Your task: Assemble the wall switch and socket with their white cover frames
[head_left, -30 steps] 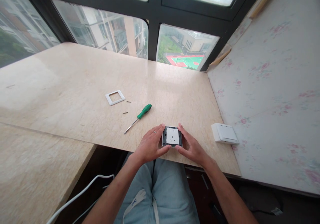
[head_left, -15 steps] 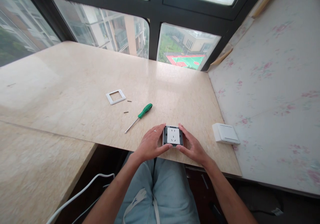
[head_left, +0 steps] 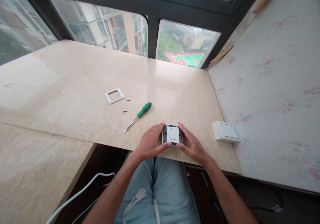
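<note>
A wall socket (head_left: 172, 135) with a white slotted face and a dark surround sits near the front edge of the stone top. My left hand (head_left: 151, 141) grips its left side, thumb at the near edge and fingers at the far corner. On the right side my right hand (head_left: 192, 143) holds it the same way. To the left lies a screwdriver (head_left: 138, 116) with a green handle, its tip pointing toward me. Beyond it are two small screws, a farther screw (head_left: 128, 100) and a nearer screw (head_left: 125, 111), beside a white cover frame (head_left: 114, 96).
A white switch box (head_left: 225, 131) stands at the right, against the flowered wall (head_left: 272, 94). Windows (head_left: 188, 44) close off the back of the stone counter (head_left: 82, 70). A white cable (head_left: 82, 190) hangs below the counter at the lower left.
The whole view has shifted very slightly. Both hands keep the same hold on the socket, and nothing else has visibly moved.
</note>
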### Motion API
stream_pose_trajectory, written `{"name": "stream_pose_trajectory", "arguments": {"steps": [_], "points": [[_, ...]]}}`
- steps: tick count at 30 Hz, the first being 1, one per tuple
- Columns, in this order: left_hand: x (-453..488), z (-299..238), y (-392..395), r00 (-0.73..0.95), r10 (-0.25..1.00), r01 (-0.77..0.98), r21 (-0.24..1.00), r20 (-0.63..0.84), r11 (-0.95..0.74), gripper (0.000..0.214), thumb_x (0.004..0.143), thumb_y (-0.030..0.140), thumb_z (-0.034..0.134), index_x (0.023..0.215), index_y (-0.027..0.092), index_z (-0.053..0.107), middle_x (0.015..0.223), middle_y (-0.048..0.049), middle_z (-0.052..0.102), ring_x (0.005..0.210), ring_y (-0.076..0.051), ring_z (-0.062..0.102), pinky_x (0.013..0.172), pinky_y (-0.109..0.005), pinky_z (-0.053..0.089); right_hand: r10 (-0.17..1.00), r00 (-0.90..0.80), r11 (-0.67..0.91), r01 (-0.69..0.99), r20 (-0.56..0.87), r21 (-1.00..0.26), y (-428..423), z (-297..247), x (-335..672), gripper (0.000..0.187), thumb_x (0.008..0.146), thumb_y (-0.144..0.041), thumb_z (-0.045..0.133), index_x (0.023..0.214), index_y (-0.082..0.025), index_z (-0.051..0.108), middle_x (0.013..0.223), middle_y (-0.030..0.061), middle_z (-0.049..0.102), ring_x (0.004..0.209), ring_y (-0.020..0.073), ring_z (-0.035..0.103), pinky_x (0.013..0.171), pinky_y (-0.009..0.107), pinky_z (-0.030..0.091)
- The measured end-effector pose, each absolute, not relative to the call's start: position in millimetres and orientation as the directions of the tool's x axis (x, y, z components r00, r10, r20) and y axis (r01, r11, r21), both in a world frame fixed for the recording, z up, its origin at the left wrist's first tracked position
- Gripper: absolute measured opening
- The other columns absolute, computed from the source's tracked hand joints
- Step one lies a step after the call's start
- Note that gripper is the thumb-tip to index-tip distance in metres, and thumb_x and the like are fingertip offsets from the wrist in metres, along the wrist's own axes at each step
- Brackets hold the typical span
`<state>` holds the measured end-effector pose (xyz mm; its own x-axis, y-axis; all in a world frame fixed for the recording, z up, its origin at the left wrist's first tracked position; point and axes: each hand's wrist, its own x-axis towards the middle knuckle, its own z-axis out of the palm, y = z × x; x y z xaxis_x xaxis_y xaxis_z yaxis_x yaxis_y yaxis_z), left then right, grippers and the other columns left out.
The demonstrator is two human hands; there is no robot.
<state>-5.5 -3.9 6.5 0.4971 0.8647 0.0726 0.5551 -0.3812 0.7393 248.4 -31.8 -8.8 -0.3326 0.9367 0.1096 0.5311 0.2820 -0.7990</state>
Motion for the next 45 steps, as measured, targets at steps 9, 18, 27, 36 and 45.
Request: {"name": "stream_pose_trajectory", "arguments": {"steps": [9, 18, 27, 36, 45], "points": [[-5.5, 5.7, -3.7, 0.486, 0.869, 0.535, 0.756, 0.09, -0.378, 0.077, 0.091, 0.06, 0.06, 0.151, 0.017, 0.038, 0.154, -0.0172, 0.048, 0.142, -0.034, 0.045, 0.117, -0.054, 0.037, 0.933, -0.34, 0.295, 0.537, 0.117, -0.79, -32.6, -9.8, 248.2, 0.077, 0.095, -0.048, 0.062, 0.161, -0.033, 0.026, 0.167, 0.0082, 0.031, 0.153, 0.0318, 0.031, 0.124, 0.057, 0.028], [-7.1, 3.1, -1.2, 0.479, 0.872, 0.492, 0.793, 0.097, -0.359, 0.081, 0.089, 0.063, 0.063, 0.151, 0.017, 0.039, 0.153, -0.0185, 0.048, 0.141, -0.035, 0.046, 0.117, -0.054, 0.038, 0.924, -0.356, 0.331, 0.564, 0.139, -0.757, -33.0, -11.4, 247.1, 0.076, 0.097, -0.046, 0.059, 0.162, -0.03, 0.023, 0.166, 0.0112, 0.032, 0.153, 0.032, 0.032, 0.123, 0.06, 0.029], [-6.7, 6.9, 0.1, 0.473, 0.878, 0.492, 0.806, 0.07, -0.329, 0.081, 0.086, 0.06, 0.068, 0.15, 0.018, 0.042, 0.151, -0.0177, 0.051, 0.14, -0.036, 0.047, 0.116, -0.056, 0.039, 0.933, -0.336, 0.311, 0.565, 0.131, -0.764, -33.0, -9.5, 246.1, 0.074, 0.096, -0.046, 0.061, 0.16, -0.031, 0.027, 0.164, 0.0109, 0.036, 0.151, 0.0324, 0.035, 0.123, 0.059, 0.032], [-8.5, 6.2, -0.3, 0.481, 0.874, 0.474, 0.82, 0.065, -0.322, 0.091, 0.082, 0.061, 0.072, 0.155, 0.019, 0.036, 0.158, -0.0168, 0.044, 0.145, -0.035, 0.043, 0.119, -0.054, 0.035, 0.953, -0.293, 0.227, 0.527, 0.075, -0.819, -33.4, -9.3, 244.8, 0.082, 0.093, -0.048, 0.065, 0.161, -0.031, 0.022, 0.166, 0.0114, 0.032, 0.151, 0.0328, 0.036, 0.121, 0.059, 0.034], [-9.2, 4.1, -1.6, 0.463, 0.882, 0.459, 0.826, 0.092, -0.327, 0.082, 0.089, 0.06, 0.065, 0.155, 0.021, 0.036, 0.157, -0.0155, 0.046, 0.143, -0.033, 0.045, 0.118, -0.054, 0.038, 0.927, -0.341, 0.33, 0.536, 0.158, -0.777, -32.5, -10.0, 246.5, 0.072, 0.095, -0.044, 0.064, 0.158, -0.035, 0.031, 0.168, 0.0073, 0.029, 0.155, 0.03, 0.027, 0.125, 0.058, 0.027]]}}
